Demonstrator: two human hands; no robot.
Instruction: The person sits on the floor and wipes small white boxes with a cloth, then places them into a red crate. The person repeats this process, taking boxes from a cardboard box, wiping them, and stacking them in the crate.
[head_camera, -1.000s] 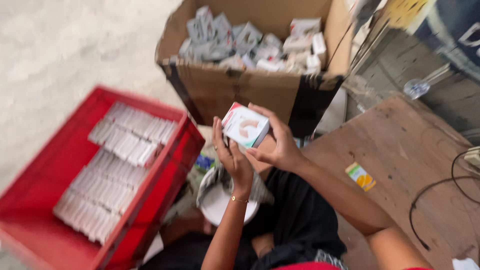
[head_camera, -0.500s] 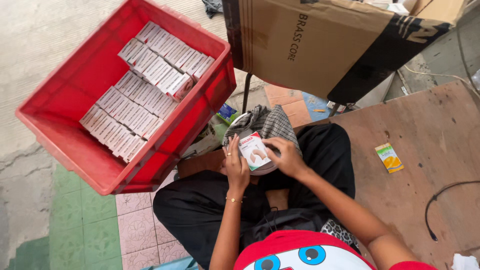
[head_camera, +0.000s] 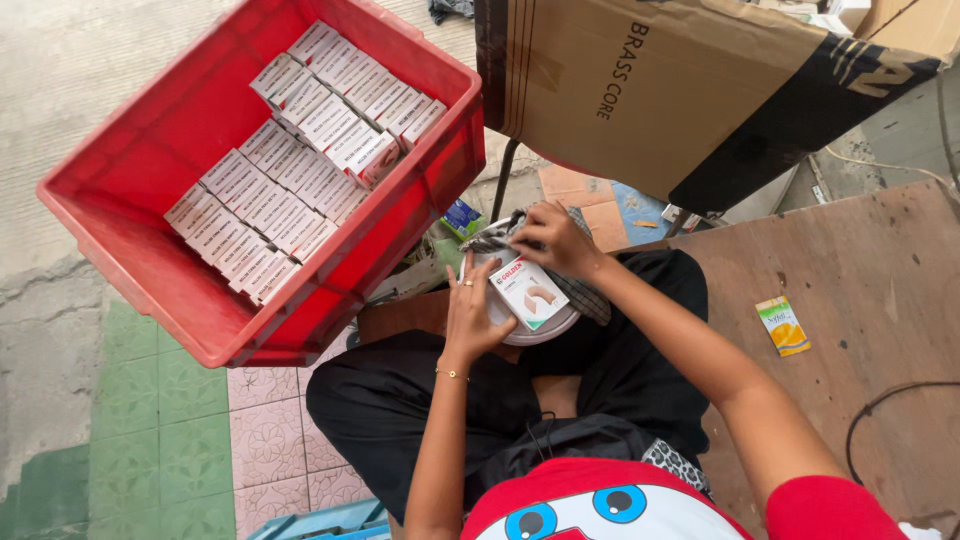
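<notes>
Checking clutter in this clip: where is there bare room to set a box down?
Bare: the red crate's left half beside the rows of white boxes, and the brown board around the yellow sachet. Crowded: the lap, where left hand and right hand hold a small box.

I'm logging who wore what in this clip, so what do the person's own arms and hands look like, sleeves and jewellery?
Both forearms are bare. The left hand has a ring on one finger and a thin gold bracelet at the wrist. The right hand shows no jewellery; a short red sleeve covers that upper arm.
</notes>
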